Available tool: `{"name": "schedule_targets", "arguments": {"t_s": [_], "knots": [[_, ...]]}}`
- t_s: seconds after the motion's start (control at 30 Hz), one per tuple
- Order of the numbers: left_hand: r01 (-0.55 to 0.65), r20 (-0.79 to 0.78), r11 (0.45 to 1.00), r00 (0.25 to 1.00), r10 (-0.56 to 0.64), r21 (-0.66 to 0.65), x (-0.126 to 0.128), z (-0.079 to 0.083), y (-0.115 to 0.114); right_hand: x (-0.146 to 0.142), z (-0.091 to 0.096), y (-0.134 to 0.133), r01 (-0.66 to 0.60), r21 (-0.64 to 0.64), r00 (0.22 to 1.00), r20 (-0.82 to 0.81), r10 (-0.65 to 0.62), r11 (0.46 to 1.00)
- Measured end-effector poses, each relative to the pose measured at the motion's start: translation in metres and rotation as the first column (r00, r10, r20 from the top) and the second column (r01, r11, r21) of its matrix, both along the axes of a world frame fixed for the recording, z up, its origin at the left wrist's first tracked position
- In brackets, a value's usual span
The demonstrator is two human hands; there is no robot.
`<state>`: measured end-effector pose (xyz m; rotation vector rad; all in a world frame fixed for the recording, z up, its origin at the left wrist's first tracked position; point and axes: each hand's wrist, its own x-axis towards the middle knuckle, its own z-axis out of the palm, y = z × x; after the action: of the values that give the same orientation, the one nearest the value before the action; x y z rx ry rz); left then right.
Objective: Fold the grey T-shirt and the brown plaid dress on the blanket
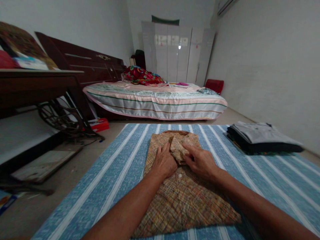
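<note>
A brown plaid shirt (180, 206) lies on the blue-and-white striped sheet in front of me, folded narrow at the top, with a white button showing down its middle. My left hand (165, 160) rests flat on the left of its upper part, fingers stretched toward the top edge. Just to the right, my right hand (200, 161) has its fingers bent in a pinch at a raised flap of the cloth near the collar. The thumb partly hides where it meets the fabric. Both forearms cover parts of the lower shirt.
A stack of folded clothes (262, 135), grey over black, sits at the right on the striped sheet (117, 160). Beyond is a bed (155, 106) with a red floral blanket (145, 76). A sewing-machine table (37, 86) stands left, a red box (100, 124) on the floor near it.
</note>
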<state>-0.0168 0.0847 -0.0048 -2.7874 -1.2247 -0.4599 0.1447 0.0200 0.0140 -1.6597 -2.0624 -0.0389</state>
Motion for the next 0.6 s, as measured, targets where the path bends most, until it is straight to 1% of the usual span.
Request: {"name": "schedule_targets", "arguments": {"t_s": [0.07,0.1,0.17,0.27,0.4,0.5,0.6], "knots": [[-0.025,0.041,1.000,0.999,0.025,-0.002,0.000,0.001,0.000,-0.003,0.007,0.003,0.011,-0.139,0.997,0.081,0.000,0.990],[-0.038,0.062,0.999,0.997,0.038,-0.007,0.000,0.001,0.001,-0.005,0.009,0.004,0.004,-0.181,0.994,0.109,0.016,0.983],[-0.057,0.091,0.998,0.994,0.057,-0.002,-0.001,0.001,0.003,-0.007,0.009,0.004,0.004,-0.206,0.989,0.148,0.027,0.979],[-0.072,0.101,0.997,0.992,0.069,0.021,-0.004,-0.001,0.007,-0.007,0.004,0.002,0.014,-0.184,0.981,0.192,0.022,0.983],[-0.095,0.143,0.995,0.985,0.097,-0.026,-0.007,0.002,0.018,-0.003,-0.001,0.001,-0.025,-0.136,0.978,0.204,0.053,0.990],[-0.095,0.183,0.995,0.978,0.096,-0.017,-0.008,0.013,0.029,-0.001,-0.002,-0.001,-0.073,-0.074,0.961,0.260,0.090,0.995],[-0.019,0.136,1.000,0.991,0.018,0.008,-0.007,0.029,0.042,-0.002,-0.005,-0.003,-0.115,-0.016,0.944,0.310,0.115,0.993]]}}
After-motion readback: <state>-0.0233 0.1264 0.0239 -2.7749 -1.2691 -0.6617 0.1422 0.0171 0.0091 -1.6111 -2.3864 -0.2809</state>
